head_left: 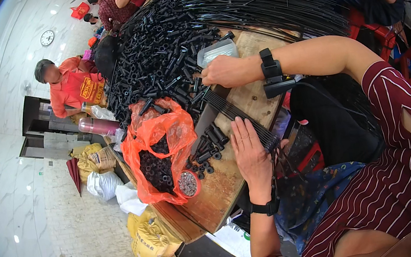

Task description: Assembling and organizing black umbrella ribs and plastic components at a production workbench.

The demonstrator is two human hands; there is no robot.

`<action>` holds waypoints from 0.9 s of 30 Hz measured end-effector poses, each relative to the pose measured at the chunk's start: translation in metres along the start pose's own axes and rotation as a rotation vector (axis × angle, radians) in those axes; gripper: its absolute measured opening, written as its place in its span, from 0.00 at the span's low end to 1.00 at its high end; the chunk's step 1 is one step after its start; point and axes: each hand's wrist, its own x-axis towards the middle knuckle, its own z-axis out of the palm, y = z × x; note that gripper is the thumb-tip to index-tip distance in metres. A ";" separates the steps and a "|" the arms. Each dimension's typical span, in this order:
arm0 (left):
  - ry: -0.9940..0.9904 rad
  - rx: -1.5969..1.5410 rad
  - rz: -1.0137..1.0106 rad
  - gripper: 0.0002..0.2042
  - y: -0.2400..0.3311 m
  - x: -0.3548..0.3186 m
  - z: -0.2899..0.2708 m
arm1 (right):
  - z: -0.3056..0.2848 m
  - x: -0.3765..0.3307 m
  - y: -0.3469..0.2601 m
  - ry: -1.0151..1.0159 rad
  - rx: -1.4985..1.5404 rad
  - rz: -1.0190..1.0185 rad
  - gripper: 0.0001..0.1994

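A bundle of thin black rods [237, 109] lies slantwise over the near table edge. My left hand [252, 156] rests flat against the bundle, fingers stretched out, with the thumb on the far side of the rods. Close to the rods' upper ends is my right hand [224, 70], its fingers pinched together; what they hold is hidden. Behind that hand stands a translucent plastic tub [217, 51] with thin whitish pieces inside. Short black tubular parts [212, 140] and small black rings lie left of my left hand.
A big heap of black plastic parts [153, 57] covers the far table, beside long black rods [261, 5]. An orange plastic bag [136, 120] holds small black rings, next to a round tub [188, 183] of small metallic bits. A person in orange [71, 89] is across the table.
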 end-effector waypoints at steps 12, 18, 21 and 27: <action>-0.036 -0.003 0.012 0.48 0.001 0.002 0.001 | 0.006 -0.001 0.000 0.077 0.214 -0.059 0.10; -0.025 -0.019 -0.002 0.45 0.005 0.004 -0.004 | -0.008 0.014 0.045 0.105 -0.052 0.242 0.08; -0.050 0.012 0.046 0.43 0.004 0.002 -0.005 | -0.008 0.013 0.067 -0.162 -0.119 0.380 0.07; -0.041 -0.032 0.021 0.39 0.004 0.002 -0.002 | 0.000 0.007 0.069 -0.126 -0.150 0.391 0.06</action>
